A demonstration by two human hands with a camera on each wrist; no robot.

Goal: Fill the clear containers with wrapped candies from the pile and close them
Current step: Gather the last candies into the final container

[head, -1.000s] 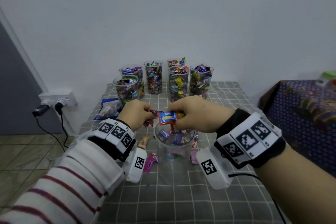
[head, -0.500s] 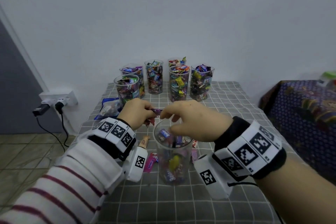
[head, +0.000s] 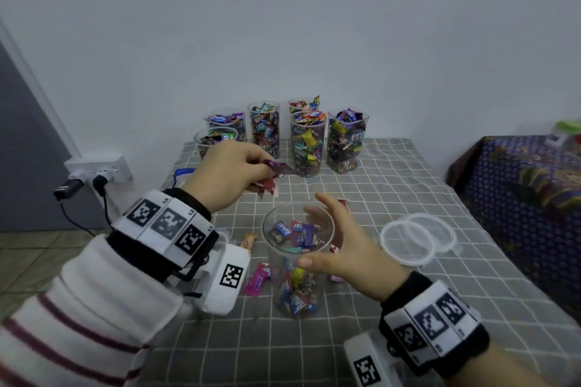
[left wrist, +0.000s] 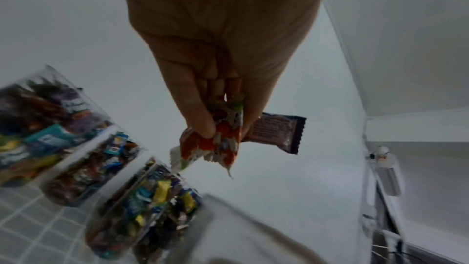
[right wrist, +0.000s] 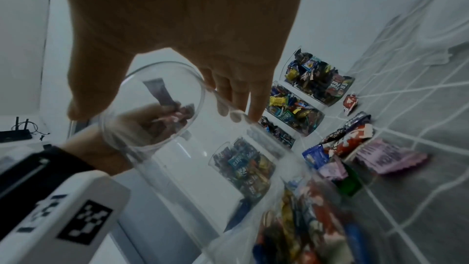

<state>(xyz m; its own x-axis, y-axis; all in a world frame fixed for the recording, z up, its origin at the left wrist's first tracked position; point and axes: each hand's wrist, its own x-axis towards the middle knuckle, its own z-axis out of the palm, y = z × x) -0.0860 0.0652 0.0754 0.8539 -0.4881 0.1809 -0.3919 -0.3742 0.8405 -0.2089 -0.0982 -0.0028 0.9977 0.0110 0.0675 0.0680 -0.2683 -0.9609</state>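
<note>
A clear cup [head: 297, 261] stands upright near the middle of the checked cloth [head: 393, 192], its long axis vertical and its open mouth pointing straight up. It is partly filled: wrapped candies lie in a heap at the bottom, with a few more showing higher up through the wall.

The right hand [head: 342, 248] is at the cup's right side with fingers spread and nearly straight, thumb toward the near rim and fingertips [right wrist: 253, 115] at the far rim. It grasps nothing; whether the fingers actually touch the plastic I cannot tell.

The left hand [head: 229, 173] hovers beyond and to the left of the cup, above the cloth, clenched on a small bunch of candies [left wrist: 218, 144]. A purple wrapper [head: 281, 168] sticks out from the fingers toward the right, lying roughly level, and a red one hangs below it (the left wrist view shows an orange-and-white wrapper pinched by the thumb and a dark bar beside it).

Loose candies [head: 259, 278] lie on the cloth around the cup's base, a pink one to its left. Two clear lids [head: 418, 239] lie flat and overlapping to the right of the cup, well apart from it. Six full cups [head: 306, 144] stand upright in a cluster at the far edge by the wall.
</note>
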